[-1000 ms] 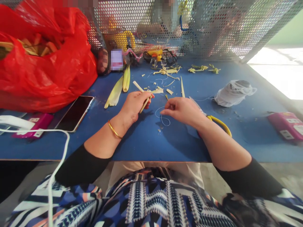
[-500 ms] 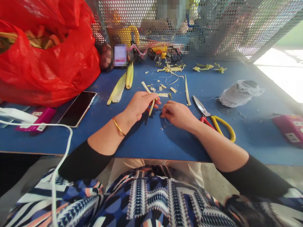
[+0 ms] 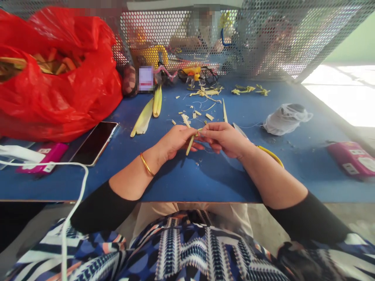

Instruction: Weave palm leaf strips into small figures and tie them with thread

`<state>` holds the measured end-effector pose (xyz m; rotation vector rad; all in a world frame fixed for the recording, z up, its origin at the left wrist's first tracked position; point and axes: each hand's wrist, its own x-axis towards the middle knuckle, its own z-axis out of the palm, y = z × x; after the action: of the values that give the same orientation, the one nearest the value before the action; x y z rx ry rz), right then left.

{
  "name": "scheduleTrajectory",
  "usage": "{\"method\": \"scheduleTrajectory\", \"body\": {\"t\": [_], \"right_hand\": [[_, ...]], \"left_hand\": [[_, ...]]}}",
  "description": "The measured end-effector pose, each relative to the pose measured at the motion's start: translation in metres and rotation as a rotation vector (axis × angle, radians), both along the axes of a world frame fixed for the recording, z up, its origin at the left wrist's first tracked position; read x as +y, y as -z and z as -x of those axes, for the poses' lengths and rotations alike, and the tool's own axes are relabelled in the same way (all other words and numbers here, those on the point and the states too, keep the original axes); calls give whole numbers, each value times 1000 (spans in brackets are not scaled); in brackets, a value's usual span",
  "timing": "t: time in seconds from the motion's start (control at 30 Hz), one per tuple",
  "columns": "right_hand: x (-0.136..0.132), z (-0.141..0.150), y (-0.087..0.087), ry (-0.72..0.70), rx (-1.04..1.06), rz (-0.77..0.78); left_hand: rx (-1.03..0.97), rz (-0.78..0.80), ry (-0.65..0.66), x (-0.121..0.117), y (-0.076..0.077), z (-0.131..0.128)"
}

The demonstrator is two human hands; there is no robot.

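My left hand (image 3: 178, 141), closed, pinches several pale yellow-green husk strips (image 3: 191, 145) between thumb and fingers. One strip points down towards me and another sticks up beyond the thumb. My right hand (image 3: 224, 137) meets it fingertip to fingertip, thumb and forefinger pinched on a strip at the crossing. Whether thin thread is in those fingers as well, I cannot make out. Under my right forearm lie scissors (image 3: 269, 155), partly covered, one yellow handle and a blade tip showing. Husk scraps (image 3: 209, 116) are scattered just beyond my hands.
At left stand a red plastic bag (image 3: 96, 82) of husks and a phone (image 3: 95, 143). Two broad husk pieces (image 3: 143, 117) lie behind my left hand. Knotted husk pieces (image 3: 249, 89), a white-wrapped bundle (image 3: 285, 119) trailing thread and a magenta box (image 3: 351, 156) are at right. A perforated screen (image 3: 263, 50) closes the back.
My right hand has moved up and left to meet the left hand at the strips. More of the scissors is now covered by my right arm. The whole view has shifted slightly.
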<state>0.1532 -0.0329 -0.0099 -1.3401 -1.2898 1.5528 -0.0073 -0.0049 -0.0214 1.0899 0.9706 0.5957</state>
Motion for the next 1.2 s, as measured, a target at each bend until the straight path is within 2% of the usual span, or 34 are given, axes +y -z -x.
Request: {"method": "scheduleTrajectory", "body": {"t": [0.2,0.47,0.53,0.67,0.73,0.9,1.2], "right_hand": [[3,-1,4,63,-194,-190],[6,-20,0,-1,-534,-525],[6,-21,0,30,-549,-636],[4,-13,2,111,-560,-901],[2,-9,5,80,-579,-900],[-2,-4,8,54,-646,-772],[4,-5,4,91,-520,-564]], "left_hand": [[-20,14,-70,-2,-6,-1],[14,-78,-189,1,-5,0],[43,-116,-162,0,-5,0],[48,-138,-7,-3,-7,1],[29,-116,51,-4,-8,1],[-20,-53,74,-5,-10,1],[-91,-72,158,-4,-6,3]]}}
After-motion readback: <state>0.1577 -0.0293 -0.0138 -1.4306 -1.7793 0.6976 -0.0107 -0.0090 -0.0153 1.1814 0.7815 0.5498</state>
